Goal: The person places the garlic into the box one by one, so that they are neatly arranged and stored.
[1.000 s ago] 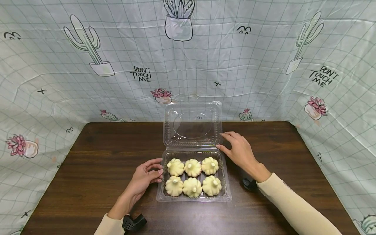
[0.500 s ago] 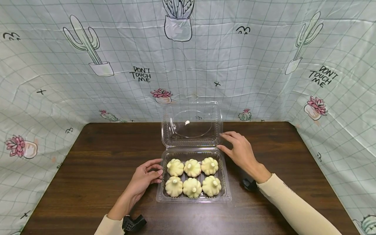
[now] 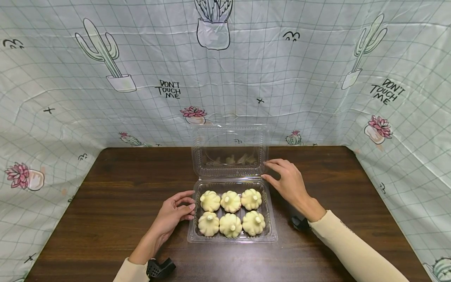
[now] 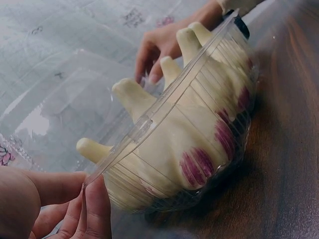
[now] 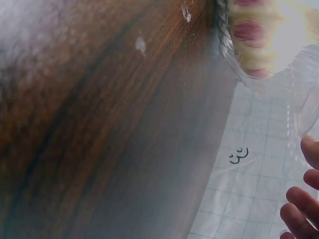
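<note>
A clear plastic clamshell box (image 3: 232,239) sits on the table with its lid (image 3: 230,137) raised at the back. Inside lie several pale garlic bulbs (image 3: 230,201) in two rows, stems up; purple streaks show low on their sides in the left wrist view. My left hand (image 3: 172,211) pinches the left rim of the base between thumb and finger (image 4: 97,204). On the other side, my right hand (image 3: 287,182) has its extended index finger and thumb at the lid's right edge near the hinge. Its other fingers (image 5: 299,201) are loosely bent in the right wrist view.
The dark wooden table (image 3: 134,188) reaches back to a pale curtain (image 3: 232,90) printed with cacti and a grid, which hangs around the back and both sides. A black wrist device (image 3: 160,268) sits on the left wrist, and another (image 3: 299,222) on the right.
The lid has tilted further upright toward the front, and faint reflections of the bulbs now show in it. The right hand has shifted very slightly; the left hand and box base stay put.
</note>
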The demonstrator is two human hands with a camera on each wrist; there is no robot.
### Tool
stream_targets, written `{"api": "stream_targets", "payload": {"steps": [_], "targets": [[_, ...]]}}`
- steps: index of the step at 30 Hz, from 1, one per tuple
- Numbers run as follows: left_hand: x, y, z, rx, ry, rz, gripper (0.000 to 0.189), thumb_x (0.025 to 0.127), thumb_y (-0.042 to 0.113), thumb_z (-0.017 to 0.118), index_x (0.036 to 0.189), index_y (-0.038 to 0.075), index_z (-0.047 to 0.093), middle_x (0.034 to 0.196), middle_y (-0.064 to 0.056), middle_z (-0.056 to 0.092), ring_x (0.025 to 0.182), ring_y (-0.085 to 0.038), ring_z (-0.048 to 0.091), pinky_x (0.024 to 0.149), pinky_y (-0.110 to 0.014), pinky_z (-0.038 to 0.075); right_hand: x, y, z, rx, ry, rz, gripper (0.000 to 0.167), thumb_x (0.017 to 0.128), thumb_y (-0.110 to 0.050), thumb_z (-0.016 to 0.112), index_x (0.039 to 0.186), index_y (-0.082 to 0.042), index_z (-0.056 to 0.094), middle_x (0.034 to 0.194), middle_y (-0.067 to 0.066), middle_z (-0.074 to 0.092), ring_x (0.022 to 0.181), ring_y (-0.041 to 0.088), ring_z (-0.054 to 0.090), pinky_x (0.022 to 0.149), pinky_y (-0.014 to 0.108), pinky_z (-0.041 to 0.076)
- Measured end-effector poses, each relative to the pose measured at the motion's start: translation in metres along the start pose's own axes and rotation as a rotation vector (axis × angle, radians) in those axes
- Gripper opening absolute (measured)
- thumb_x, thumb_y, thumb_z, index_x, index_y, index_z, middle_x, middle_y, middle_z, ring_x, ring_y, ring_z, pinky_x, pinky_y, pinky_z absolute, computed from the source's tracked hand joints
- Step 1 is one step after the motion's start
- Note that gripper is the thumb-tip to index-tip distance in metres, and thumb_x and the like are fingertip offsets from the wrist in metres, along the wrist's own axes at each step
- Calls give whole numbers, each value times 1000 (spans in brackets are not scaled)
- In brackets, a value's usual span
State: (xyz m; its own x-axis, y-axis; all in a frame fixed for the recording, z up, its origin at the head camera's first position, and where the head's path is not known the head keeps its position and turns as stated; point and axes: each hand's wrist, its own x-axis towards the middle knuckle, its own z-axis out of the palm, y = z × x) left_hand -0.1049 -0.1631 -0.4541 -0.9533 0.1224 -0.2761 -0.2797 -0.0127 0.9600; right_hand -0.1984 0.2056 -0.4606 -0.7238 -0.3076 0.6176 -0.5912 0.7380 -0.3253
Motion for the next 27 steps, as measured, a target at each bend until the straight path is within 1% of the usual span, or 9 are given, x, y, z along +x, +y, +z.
{"api": "stream_targets", "payload": {"steps": [5,14,21,27], "targets": [[-1,0,0,5,-1,5,50,103,-8,60,151,-10,47,110,-9,61,78,-7,67,72,-20,62,-1,1,0,9,25,-27,38,79,-13,95,113,-1,81,113,14,75,102,35,69,89,56,58],[0,-1,0,0,1,1,50,103,-9,60,151,-9,47,111,-10,61,79,-7,66,73,-20,62,-3,3,-3,2,68,-125,31,80,-10,93,109,-3,83,111,14,77,98,34,69,86,53,56],[1,-2,0,-7,0,4,50,103,-10,59,151,-10,46,112,-10,61,79,-6,66,73,-20,62,-6,8,-3,-14,91,-202,29,78,-6,92,105,-2,83,103,14,76,93,34,69,83,52,56],[1,-3,0,-16,-8,9,50,103,-10,59,151,-10,45,112,-10,61,80,-6,66,73,-20,62,-8,10,-5,-16,104,-263,21,76,-2,91,96,-2,84,95,10,76,87,32,69,80,49,56]]}}
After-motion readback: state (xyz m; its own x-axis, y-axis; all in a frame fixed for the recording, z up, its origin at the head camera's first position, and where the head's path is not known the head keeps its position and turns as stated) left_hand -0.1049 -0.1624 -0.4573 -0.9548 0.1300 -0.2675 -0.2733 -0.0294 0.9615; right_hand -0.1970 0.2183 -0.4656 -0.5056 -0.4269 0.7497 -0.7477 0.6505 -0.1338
